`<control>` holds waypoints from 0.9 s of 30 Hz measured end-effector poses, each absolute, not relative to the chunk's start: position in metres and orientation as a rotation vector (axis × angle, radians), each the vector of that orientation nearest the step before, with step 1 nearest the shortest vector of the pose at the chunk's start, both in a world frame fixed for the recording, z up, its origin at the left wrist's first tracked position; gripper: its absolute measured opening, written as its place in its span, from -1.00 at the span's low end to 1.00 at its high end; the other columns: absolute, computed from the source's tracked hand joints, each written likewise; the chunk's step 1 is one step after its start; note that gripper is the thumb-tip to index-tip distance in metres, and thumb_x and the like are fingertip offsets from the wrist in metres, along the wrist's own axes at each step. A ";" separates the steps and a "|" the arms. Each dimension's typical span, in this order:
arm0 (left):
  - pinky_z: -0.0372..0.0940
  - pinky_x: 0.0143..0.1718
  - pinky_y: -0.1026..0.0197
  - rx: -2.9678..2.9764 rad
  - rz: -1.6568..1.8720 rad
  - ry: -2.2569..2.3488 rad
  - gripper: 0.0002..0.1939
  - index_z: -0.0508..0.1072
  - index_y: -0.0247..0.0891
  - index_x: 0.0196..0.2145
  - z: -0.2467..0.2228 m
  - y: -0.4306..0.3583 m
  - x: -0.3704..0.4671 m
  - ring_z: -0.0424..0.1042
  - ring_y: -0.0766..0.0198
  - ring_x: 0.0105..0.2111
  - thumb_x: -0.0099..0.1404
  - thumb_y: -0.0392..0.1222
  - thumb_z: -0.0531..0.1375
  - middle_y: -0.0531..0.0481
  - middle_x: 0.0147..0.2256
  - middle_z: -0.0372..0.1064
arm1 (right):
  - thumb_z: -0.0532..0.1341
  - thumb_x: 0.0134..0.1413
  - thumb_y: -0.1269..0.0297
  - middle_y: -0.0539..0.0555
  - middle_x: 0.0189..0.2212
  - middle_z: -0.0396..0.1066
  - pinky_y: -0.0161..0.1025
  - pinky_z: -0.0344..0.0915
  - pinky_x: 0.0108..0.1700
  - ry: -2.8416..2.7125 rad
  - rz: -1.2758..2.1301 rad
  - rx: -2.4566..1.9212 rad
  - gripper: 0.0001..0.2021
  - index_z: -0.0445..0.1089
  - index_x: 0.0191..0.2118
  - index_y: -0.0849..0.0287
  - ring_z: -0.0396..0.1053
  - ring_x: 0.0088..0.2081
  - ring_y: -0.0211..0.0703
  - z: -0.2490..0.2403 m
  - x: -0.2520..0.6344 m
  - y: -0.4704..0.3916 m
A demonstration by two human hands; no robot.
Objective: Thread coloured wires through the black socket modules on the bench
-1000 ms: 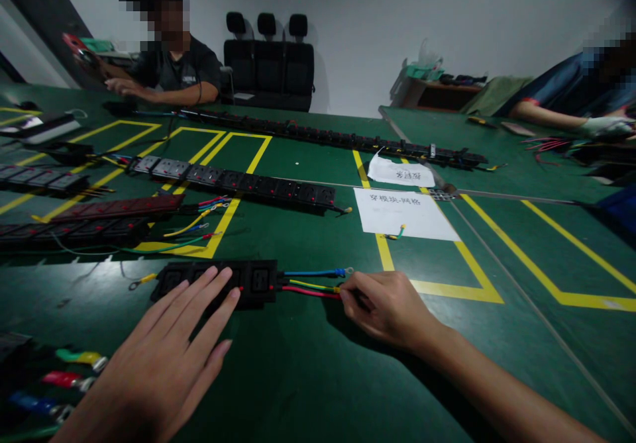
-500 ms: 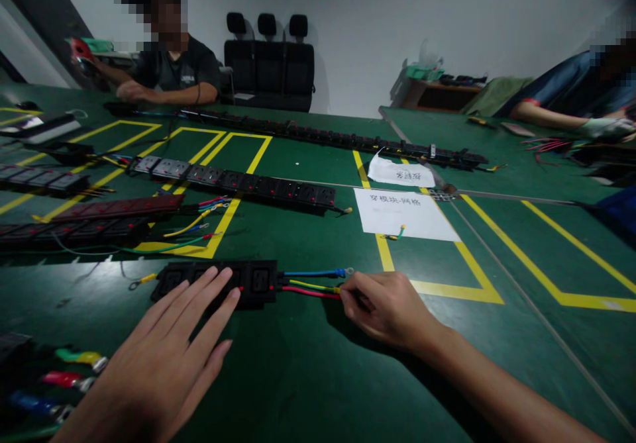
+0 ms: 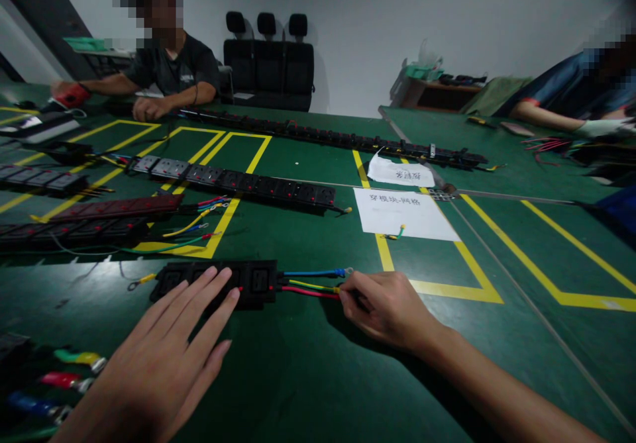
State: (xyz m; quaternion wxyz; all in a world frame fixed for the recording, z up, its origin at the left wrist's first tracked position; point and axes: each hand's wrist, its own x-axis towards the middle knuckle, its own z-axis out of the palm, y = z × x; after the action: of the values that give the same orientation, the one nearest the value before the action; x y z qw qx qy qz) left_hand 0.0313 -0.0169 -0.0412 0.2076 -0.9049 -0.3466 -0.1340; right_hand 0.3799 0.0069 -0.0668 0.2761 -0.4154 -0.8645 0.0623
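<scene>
A short black socket module lies on the green table. My left hand rests flat on it with the fingers spread. From the module's right end run a blue wire, a yellow-green wire and a red wire. The fingertips of my right hand pinch the ends of the yellow-green and red wires, beside the blue wire's ring terminal. A yellow ring terminal sticks out at the module's left end.
Beyond the module lie a long socket strip, a dark red strip and a paper sheet with a short wire. Coloured terminals are at lower left. Two people sit at the table, far left and right.
My hands and the module have stayed in place. The person across the table has lowered a red-gloved hand to the tabletop at the left.
</scene>
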 end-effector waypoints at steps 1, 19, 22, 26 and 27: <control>0.24 0.26 -0.16 -2.521 -0.375 -0.967 -0.48 0.34 -0.38 0.28 -0.041 -0.017 0.032 0.32 -0.14 0.25 0.39 -0.24 0.09 -0.33 0.31 0.23 | 0.08 0.25 0.39 -0.10 -0.63 0.27 -0.27 0.00 -0.55 -2.324 0.166 -1.118 -0.85 0.32 -0.35 0.11 0.17 -0.64 -0.32 -0.067 0.380 0.007; 0.16 0.26 -0.12 -2.510 -0.367 -0.981 -0.53 0.38 -0.39 0.23 -0.042 -0.017 0.034 0.31 -0.15 0.24 0.43 -0.21 0.05 -0.33 0.28 0.26 | 0.08 0.28 0.38 -0.10 -0.64 0.25 -0.28 -0.01 -0.54 -2.336 0.130 -1.108 -0.83 0.33 -0.35 0.15 0.17 -0.64 -0.34 -0.068 0.380 0.008; 0.14 0.27 -0.12 -2.511 -0.344 -0.953 -0.50 0.33 -0.39 0.27 -0.043 -0.016 0.033 0.28 -0.15 0.26 0.41 -0.23 0.06 -0.34 0.31 0.21 | 0.08 0.27 0.39 -0.11 -0.64 0.24 -0.27 -0.02 -0.54 -2.332 0.122 -1.115 -0.84 0.34 -0.35 0.15 0.17 -0.64 -0.33 -0.069 0.379 0.008; 0.20 0.26 -0.13 -2.504 -0.356 -0.949 -0.47 0.34 -0.38 0.28 -0.044 -0.015 0.033 0.32 -0.14 0.24 0.40 -0.22 0.08 -0.33 0.31 0.23 | 0.09 0.27 0.38 -0.10 -0.64 0.24 -0.25 -0.01 -0.54 -2.335 0.125 -1.118 -0.85 0.33 -0.34 0.14 0.17 -0.64 -0.32 -0.069 0.380 0.007; 0.20 0.26 -0.12 -2.504 -0.362 -0.952 -0.47 0.34 -0.39 0.28 -0.044 -0.015 0.033 0.32 -0.14 0.24 0.39 -0.22 0.09 -0.33 0.31 0.23 | 0.09 0.27 0.38 -0.10 -0.64 0.24 -0.25 -0.01 -0.54 -2.337 0.129 -1.118 -0.85 0.33 -0.34 0.14 0.17 -0.64 -0.31 -0.069 0.380 0.007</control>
State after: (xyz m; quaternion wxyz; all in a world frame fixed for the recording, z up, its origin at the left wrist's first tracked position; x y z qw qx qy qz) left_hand 0.0333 -0.0149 -0.0440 0.2175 -0.9041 -0.3437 -0.1309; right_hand 0.3797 0.0071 -0.0689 0.2705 -0.4149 -0.8674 0.0480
